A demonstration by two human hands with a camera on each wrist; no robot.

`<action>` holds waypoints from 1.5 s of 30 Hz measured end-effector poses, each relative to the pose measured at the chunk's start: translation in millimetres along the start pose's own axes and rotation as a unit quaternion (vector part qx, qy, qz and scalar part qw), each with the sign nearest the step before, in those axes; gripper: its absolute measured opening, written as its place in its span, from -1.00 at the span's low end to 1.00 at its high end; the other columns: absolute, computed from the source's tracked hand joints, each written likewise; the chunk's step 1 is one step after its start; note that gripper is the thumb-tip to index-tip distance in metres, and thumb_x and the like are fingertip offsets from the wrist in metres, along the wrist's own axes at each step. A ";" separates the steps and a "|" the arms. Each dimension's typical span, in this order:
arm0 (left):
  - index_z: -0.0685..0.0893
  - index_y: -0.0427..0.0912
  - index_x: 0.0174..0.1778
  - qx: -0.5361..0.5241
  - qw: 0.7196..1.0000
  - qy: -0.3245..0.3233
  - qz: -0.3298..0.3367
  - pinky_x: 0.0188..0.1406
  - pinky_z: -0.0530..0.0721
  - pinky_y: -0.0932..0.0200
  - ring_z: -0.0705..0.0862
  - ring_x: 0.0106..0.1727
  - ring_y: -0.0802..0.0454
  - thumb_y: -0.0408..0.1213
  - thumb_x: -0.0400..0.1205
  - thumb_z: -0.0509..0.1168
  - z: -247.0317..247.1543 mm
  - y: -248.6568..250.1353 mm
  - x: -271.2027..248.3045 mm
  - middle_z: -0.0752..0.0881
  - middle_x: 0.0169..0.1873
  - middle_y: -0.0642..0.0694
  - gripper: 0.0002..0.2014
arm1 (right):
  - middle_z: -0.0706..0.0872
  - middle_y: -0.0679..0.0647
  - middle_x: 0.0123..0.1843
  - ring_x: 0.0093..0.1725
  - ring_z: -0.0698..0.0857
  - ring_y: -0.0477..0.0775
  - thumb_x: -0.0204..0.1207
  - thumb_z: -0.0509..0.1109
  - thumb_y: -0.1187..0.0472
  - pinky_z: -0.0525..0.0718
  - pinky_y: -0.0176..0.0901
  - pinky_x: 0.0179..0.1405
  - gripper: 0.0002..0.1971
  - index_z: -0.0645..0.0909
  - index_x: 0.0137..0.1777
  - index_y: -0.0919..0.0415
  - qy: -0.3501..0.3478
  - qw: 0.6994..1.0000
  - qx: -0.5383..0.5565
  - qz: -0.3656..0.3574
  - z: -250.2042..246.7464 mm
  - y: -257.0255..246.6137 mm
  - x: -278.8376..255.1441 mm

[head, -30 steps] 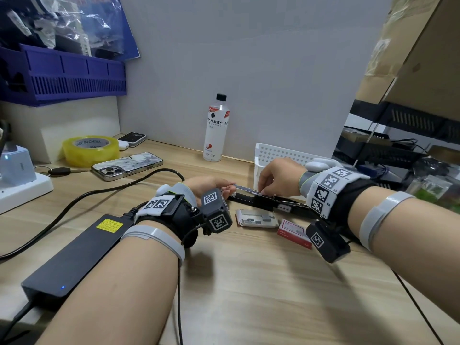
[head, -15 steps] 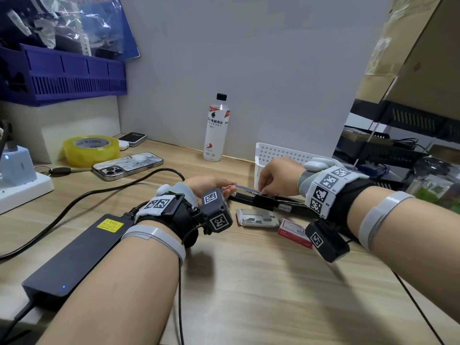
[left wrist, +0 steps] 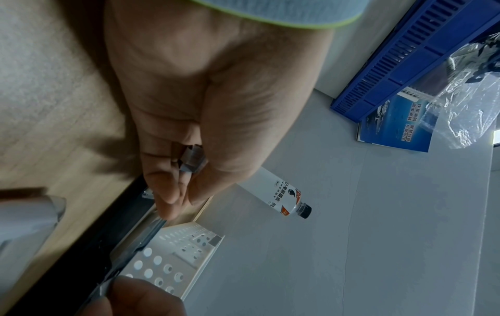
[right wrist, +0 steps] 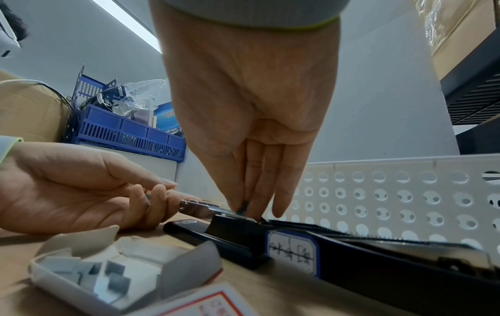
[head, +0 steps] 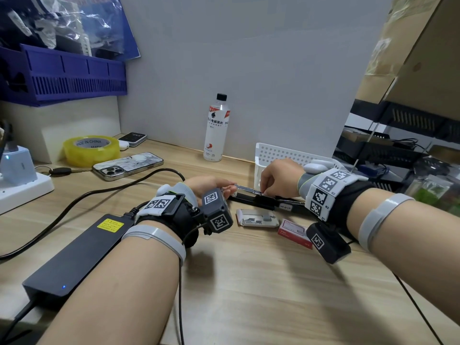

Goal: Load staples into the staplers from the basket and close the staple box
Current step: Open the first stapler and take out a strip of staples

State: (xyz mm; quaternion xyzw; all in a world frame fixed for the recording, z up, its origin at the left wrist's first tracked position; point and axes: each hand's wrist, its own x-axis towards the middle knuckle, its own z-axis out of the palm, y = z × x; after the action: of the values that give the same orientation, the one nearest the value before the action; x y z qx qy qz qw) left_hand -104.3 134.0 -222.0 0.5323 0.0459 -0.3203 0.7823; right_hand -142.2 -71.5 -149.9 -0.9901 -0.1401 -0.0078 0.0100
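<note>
Little has moved since the earlier frames: both our hands keep their places over the stapler (head: 267, 203), and the right wrist has shifted only a touch.

Our left hand (head: 207, 186) lies low on the desk (head: 249, 282), palm turned inward, fingers curled. Its fingertips (left wrist: 169, 205) pinch the free end of the metal staple rail (head: 245, 188), and in the left wrist view a short strip of staples (left wrist: 192, 159) sits tucked between thumb and fingers. Our right hand (head: 280, 176) comes down from above, wrist raised, fingers straight, close together and pointing down. Their tips (right wrist: 243, 208) press on a small dark piece where the rail meets the black body; whether they pinch it we cannot tell.

That stapler lies opened flat on the desk, just in front of the white perforated basket (head: 281, 155), with a handwritten label (right wrist: 292, 251) on its side. Just in front of it lies the staple box (head: 256, 218), its tray open with loose staple strips inside, and the red sleeve (head: 293, 233) lies beside that.

Farther out we see a bottle (head: 216, 129) at the wall, a phone (head: 128, 165), a tape roll (head: 90, 149) and a black power brick (head: 74, 255).
</note>
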 end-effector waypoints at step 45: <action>0.76 -0.30 0.09 0.260 0.947 0.150 0.117 -0.57 0.60 0.28 0.47 -0.51 0.09 -0.30 0.63 0.43 29.3 -12.5 -14.0 0.52 -0.42 -0.11 -0.82 | 0.74 0.01 0.21 0.09 0.68 0.07 0.53 0.40 0.18 0.66 -0.11 0.04 -0.67 0.70 0.30 0.03 -0.157 0.975 -0.091 0.128 -3.5 40.4 -12.3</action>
State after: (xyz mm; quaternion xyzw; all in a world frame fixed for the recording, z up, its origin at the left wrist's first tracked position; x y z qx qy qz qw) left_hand -130.1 112.2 -213.7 0.7607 0.0147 -0.1437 0.6329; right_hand -142.8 -113.9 -147.3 -0.9854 -0.0107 0.1364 -0.1018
